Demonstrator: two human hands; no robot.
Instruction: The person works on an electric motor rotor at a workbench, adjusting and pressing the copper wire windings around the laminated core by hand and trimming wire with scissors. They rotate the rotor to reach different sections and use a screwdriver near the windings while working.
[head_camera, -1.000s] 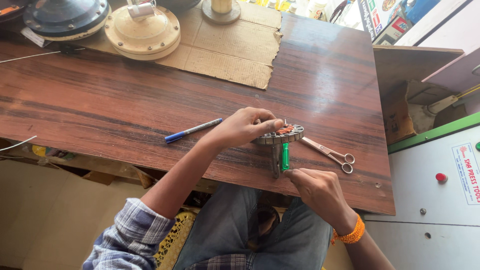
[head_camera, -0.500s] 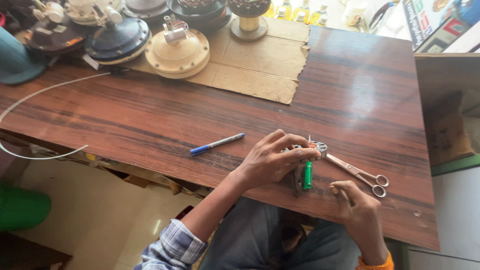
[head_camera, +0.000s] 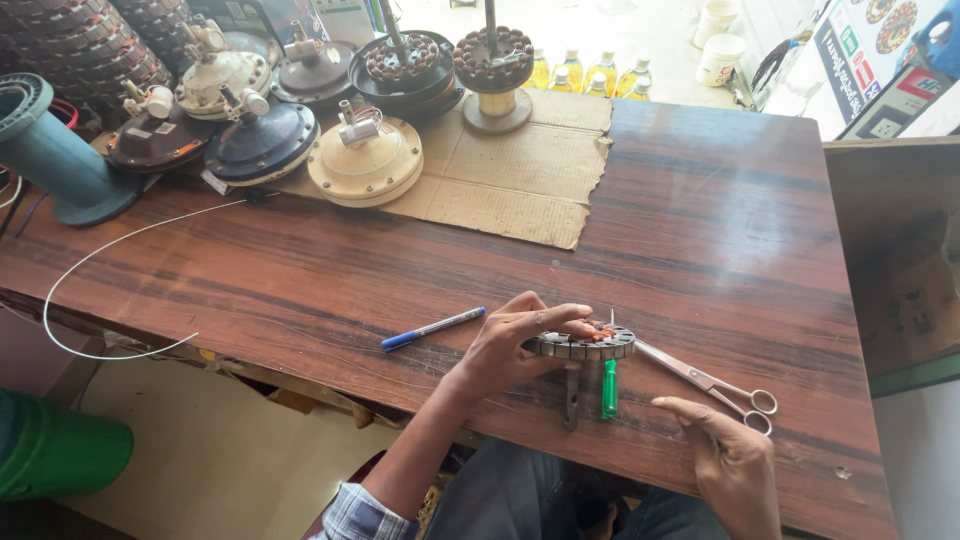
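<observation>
**Ring-shaped metal stator held at the front edge of the wooden table**

The round grey metal stator ring with copper-coloured winding (head_camera: 588, 343) lies on the dark brown wooden table (head_camera: 700, 230), near its front edge. The left hand (head_camera: 515, 345) is closed around the ring's left side, with the fingers curled over its top. Just under the ring, a screwdriver with a green handle (head_camera: 609, 388) lies pointing toward the person, and beside it is a darker metal tool (head_camera: 571, 398).

The right hand (head_camera: 728, 455) rests flat on the table with loose fingers and holds nothing; its fingertips are just beside the steel scissors (head_camera: 715, 385), which lie to the right of the ring.

To the left of the left hand lies a blue and white pen (head_camera: 432, 328). Farther back, a flat sheet of brown cardboard (head_camera: 510, 185) carries a cream round fan motor housing (head_camera: 365, 165). A thin white wire (head_camera: 90, 265) curves over the table's left end.
</observation>
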